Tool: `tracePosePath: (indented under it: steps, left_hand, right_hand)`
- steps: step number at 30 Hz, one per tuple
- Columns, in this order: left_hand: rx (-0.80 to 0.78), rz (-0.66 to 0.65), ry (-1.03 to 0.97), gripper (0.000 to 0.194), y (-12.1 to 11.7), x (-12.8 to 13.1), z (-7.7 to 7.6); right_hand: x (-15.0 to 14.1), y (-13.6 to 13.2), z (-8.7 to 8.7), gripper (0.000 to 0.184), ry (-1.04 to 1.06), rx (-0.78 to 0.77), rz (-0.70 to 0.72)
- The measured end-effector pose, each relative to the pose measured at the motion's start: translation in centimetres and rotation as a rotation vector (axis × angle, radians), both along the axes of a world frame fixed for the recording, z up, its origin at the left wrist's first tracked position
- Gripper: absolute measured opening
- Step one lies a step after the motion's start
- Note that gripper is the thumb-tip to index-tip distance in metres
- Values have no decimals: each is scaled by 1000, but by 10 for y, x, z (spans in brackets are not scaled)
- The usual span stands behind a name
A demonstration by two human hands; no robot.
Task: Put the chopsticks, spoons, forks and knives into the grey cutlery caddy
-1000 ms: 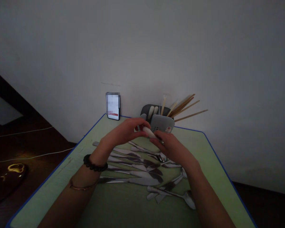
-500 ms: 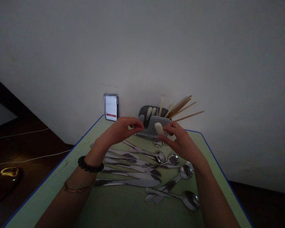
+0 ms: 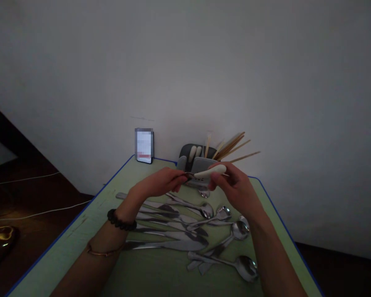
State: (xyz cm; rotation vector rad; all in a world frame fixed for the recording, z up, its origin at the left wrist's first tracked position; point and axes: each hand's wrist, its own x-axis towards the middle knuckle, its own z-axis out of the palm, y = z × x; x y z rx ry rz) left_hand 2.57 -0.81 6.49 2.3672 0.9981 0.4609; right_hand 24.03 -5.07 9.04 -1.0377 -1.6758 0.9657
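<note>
A white-handled fork is held crosswise between my hands, in front of the grey cutlery caddy. My left hand pinches its metal end, and the fingers hide the tines. On the other side, my right hand has its thumb and fingers closed on the white handle. Below lie several metal table knives, roughly parallel, with handles to the left. Metal spoons lie to their right, among them a large spoon near my right forearm. A small spoon rests just under the fork.
Wooden chopsticks stick out of the caddy to the right, beside two white handles standing in it. A lit phone leans on the wall at the table's back left. Blue edging borders the green table.
The fork's white handle has swung from nearly upright to almost level. My left hand, earlier apart from it, now grips its metal end. The view has shifted slightly.
</note>
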Motion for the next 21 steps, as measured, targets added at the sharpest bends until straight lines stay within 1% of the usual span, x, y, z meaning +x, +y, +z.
tracePosePath:
  steps: [3, 6, 8, 10, 12, 13, 16, 21]
  left_hand:
    - [27, 52, 15, 33, 4, -3, -4]
    - [87, 135, 111, 33, 9, -8, -10]
    - [144, 184, 168, 31, 12, -10, -13]
    - [187, 217, 158, 26, 14, -12, -14]
    - [202, 249, 111, 24, 14, -12, -15]
    - [199, 267, 92, 26, 14, -11, -16]
    - [179, 309, 76, 37, 12, -8, -17]
    - [112, 330, 139, 62, 11, -4, -24]
  right_hand:
    - [1, 1, 10, 19, -76, 101, -102]
    - [2, 9, 32, 21, -131, 212, -166]
    - [1, 19, 51, 23, -156, 299, -179]
    - [-2, 33, 70, 25, -221, 382, -192]
    - [-8, 50, 83, 23, -330, 452, -174]
    - [-12, 60, 87, 22, -399, 485, -169]
    - [-26, 89, 90, 21, -613, 505, -115]
    - [-50, 124, 78, 22, -984, 388, -11]
